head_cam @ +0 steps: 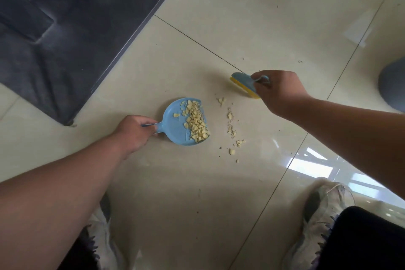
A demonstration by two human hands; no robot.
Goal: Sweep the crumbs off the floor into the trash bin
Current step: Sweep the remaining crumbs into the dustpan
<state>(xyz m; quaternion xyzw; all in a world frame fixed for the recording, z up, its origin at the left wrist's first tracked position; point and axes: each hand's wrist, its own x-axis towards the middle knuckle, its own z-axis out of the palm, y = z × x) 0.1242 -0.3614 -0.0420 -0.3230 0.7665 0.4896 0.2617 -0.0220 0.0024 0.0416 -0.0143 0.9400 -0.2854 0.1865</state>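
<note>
My left hand (133,132) grips the handle of a small blue dustpan (174,124) that lies on the tiled floor. A heap of pale yellow crumbs (196,123) fills the pan's right side near its lip. To the right of the pan a thin line of loose crumbs (231,126) runs across the floor. My right hand (279,92) holds a small blue brush with yellow bristles (243,82) above and to the right of those crumbs. A grey rounded object (393,85), perhaps the bin, shows at the right edge.
A dark grey cabinet or furniture base (65,35) fills the upper left, with its corner close to the pan. My two white shoes (322,210) stand at the bottom of the view. Glossy beige tiles (252,17) stretch beyond the brush.
</note>
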